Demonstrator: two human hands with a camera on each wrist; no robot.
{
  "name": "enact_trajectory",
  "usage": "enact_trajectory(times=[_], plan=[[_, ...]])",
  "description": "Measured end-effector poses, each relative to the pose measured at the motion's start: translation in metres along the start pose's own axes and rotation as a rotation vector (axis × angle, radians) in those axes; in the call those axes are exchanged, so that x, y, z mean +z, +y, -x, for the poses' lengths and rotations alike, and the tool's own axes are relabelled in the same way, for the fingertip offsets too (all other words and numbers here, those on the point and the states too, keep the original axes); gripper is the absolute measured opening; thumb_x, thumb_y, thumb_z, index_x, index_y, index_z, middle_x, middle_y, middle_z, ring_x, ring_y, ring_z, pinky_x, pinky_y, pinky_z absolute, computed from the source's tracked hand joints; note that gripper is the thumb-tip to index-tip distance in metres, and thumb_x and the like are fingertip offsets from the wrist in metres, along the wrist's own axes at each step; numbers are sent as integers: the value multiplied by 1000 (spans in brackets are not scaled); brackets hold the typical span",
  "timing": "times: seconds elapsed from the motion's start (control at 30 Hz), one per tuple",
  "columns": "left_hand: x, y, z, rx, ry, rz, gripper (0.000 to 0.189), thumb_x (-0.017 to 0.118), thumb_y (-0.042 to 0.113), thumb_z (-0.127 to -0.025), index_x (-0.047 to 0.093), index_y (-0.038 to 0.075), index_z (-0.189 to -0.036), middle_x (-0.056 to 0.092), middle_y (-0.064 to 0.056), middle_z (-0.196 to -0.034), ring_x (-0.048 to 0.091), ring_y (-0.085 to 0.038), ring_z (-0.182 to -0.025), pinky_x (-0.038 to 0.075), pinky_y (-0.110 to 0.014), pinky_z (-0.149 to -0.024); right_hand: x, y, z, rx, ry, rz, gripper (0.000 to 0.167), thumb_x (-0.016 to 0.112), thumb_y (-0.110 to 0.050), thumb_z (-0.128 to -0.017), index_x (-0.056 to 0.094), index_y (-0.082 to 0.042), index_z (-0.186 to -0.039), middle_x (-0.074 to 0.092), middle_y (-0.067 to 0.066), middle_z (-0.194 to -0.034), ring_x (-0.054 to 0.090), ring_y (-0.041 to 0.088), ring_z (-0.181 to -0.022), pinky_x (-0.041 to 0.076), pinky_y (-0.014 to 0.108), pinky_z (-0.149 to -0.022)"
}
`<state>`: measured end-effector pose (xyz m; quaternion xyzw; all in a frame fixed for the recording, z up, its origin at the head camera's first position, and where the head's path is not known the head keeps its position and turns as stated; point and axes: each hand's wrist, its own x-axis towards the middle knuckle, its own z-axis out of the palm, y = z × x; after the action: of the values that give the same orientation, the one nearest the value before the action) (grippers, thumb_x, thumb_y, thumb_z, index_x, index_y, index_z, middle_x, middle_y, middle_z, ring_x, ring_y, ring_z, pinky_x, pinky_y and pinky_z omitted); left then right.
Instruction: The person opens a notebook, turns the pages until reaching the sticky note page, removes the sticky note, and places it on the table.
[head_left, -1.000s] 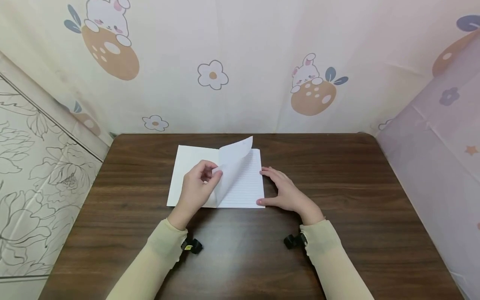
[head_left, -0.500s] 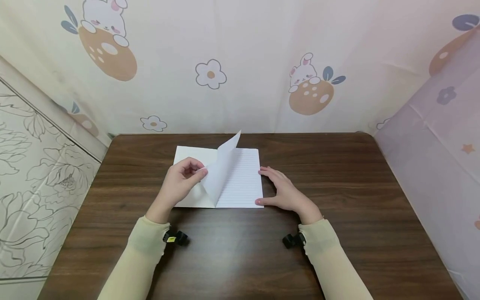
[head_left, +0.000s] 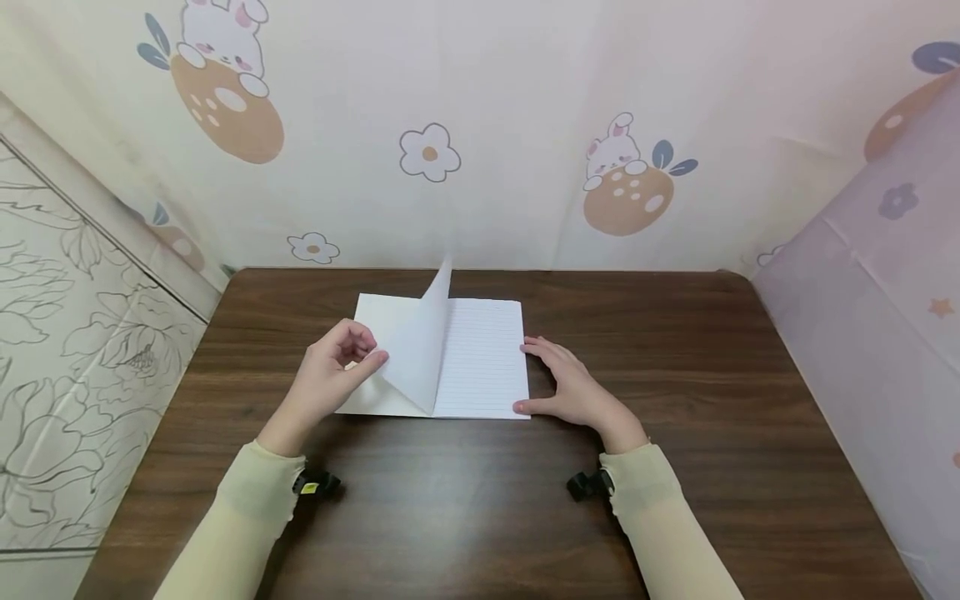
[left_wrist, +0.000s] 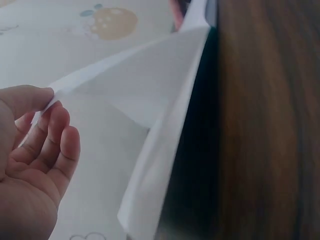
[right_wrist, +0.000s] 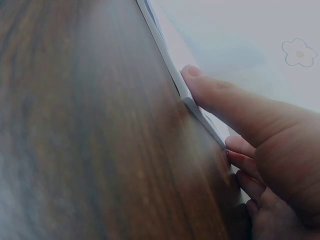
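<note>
An open notebook [head_left: 483, 367] with ruled lines on its right page lies on the table. In the head view my left hand [head_left: 330, 371] is over its left half. Thumb and fingers pinch the outer edge of a lifted white page [head_left: 412, 350], which stands up from the spine and curves left. The left wrist view shows this page [left_wrist: 135, 75] stretching from the pinch, above the notebook's blank left side. At the right edge, my right hand [head_left: 566, 383] rests with its thumb [right_wrist: 210, 90] on the lower corner of the ruled page and its fingertips against the side.
The dark wooden table [head_left: 675, 375] extends on both sides and in front of the notebook. A patterned curtain [head_left: 510, 167] hangs behind its far edge. Each wrist wears a small black camera [head_left: 318, 483] over a pale sleeve.
My left hand has moved left, drawing the lifted page from over the right side past the spine toward the left. My right hand has stayed at the notebook's right edge.
</note>
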<state>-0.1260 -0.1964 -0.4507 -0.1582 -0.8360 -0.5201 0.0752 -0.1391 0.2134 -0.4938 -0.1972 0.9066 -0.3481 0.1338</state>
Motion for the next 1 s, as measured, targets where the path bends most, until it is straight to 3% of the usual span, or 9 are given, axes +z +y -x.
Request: enact_trajectory(times=[0.17,0.4,0.73,1.0], plan=[[-14,-7,12,22,-32,-41,18,83,5,-98,68,10,-106,72,0,-91,64,-12,-83,52,-20,-65,1,0,0,7,3,9,103,94,-50,-85,43,-15,-167,33,8,-177,19,36,-166,21,70,-128],[-28,-19,30,2,-35,-97,14,84,5,-97,76,11,-107,76,1,-94,68,-10,-84,55,-16,-73,1,1,-1,-3,3,6,102,94,-50,-85,43,-14,-166,33,8,-177,19,36,-166,21,70,-127],[-38,-30,50,-115,-97,-165,12,84,12,-99,77,14,-109,74,3,-92,66,-12,-80,55,-23,-70,1,3,0,-6,8,5,102,94,-50,-85,43,-13,-166,34,7,-177,19,36,-166,21,70,-128],[-41,-36,51,-190,-152,-235,10,83,15,-100,76,15,-107,71,4,-89,62,-15,-78,52,-25,-68,2,3,-1,-17,10,5,102,93,-51,-86,43,-16,-167,33,7,-177,19,36,-166,19,72,-127]])
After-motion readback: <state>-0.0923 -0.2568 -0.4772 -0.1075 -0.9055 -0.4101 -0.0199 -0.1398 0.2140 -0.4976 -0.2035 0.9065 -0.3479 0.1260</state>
